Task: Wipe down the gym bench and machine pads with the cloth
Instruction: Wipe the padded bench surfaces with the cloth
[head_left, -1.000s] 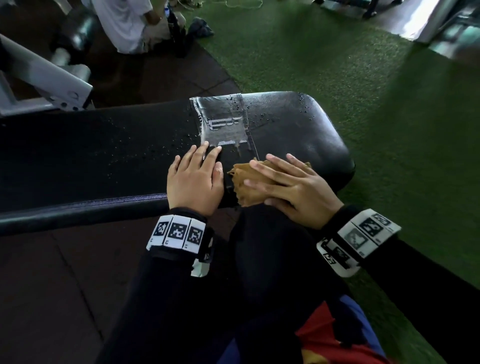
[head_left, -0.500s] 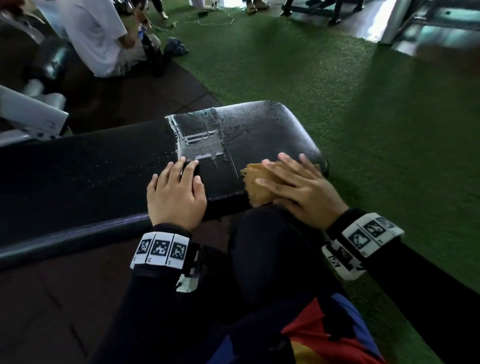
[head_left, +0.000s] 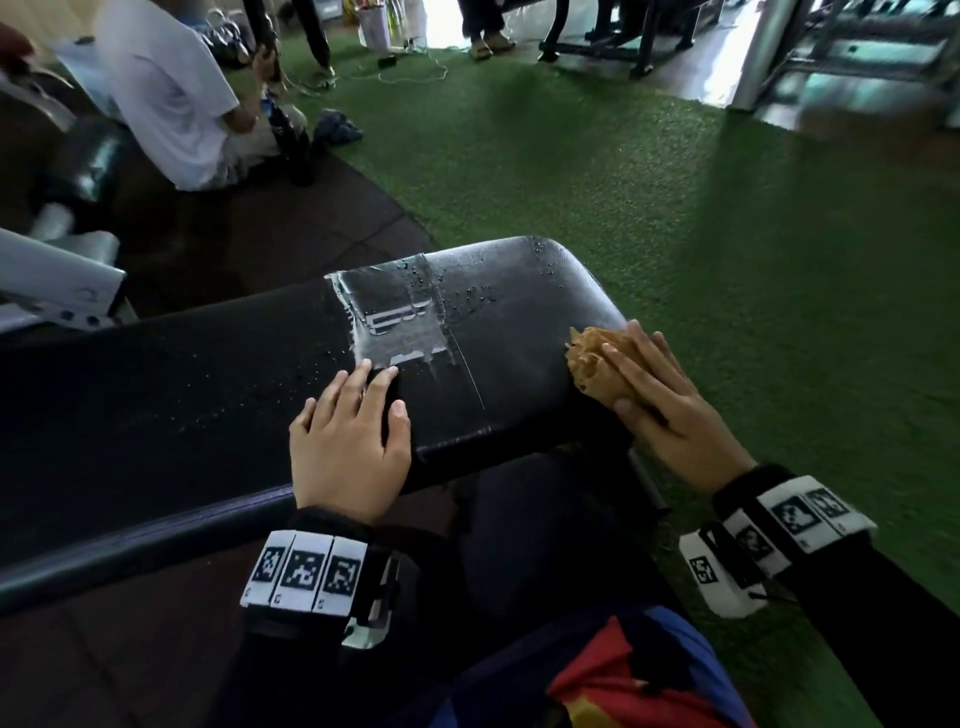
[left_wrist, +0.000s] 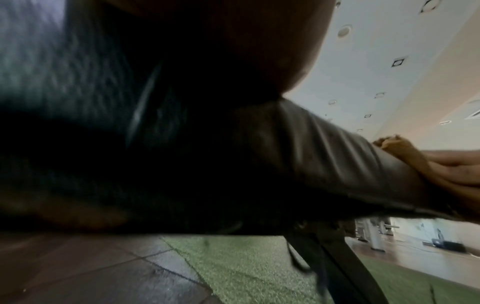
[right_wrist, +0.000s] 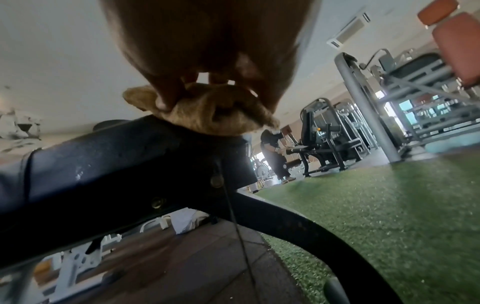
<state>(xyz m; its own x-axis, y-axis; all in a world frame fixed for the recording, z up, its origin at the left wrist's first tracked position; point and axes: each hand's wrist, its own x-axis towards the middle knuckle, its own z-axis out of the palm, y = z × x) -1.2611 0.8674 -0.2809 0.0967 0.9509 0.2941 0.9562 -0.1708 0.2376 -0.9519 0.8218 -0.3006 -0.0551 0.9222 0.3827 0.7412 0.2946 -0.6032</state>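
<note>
- Pressing down on the bench's right end, the tan cloth (head_left: 592, 366) sat bunched on the rounded edge of the black pad, near the corner closest to me.
- I had the right hand (head_left: 662, 400) laid over the cloth, fingers stretched forward across it and the thumb wrapped along its near side; the right wrist view showed the fingertips (right_wrist: 166, 102) digging into the folds, so the cloth was gripped rather than merely covered.
- The left hand (head_left: 350, 447) lay flat on the bench (head_left: 156, 395), fingers straight and slightly spread, palm down near the front edge, holding nothing.
- Its fingertips reached the lower border of a shiny taped patch (head_left: 397, 317) on the pad, and water droplets (head_left: 480, 293) beaded beside that patch.
- The two hands were well apart, with bare black upholstery between them.
- From the left wrist view I could see the pad's side seam and the cloth (left_wrist: 400, 148) sticking out past the far end; the rest was dark and blurred.
- Below the pad, the curved black frame (right_wrist: 298, 236) ran down to green turf (head_left: 675, 208) on the right and dark floor tiles on the left.
- Farther off, a person in a white shirt (head_left: 166, 93) sat on the floor, and another stood at a machine (right_wrist: 322, 139).
</note>
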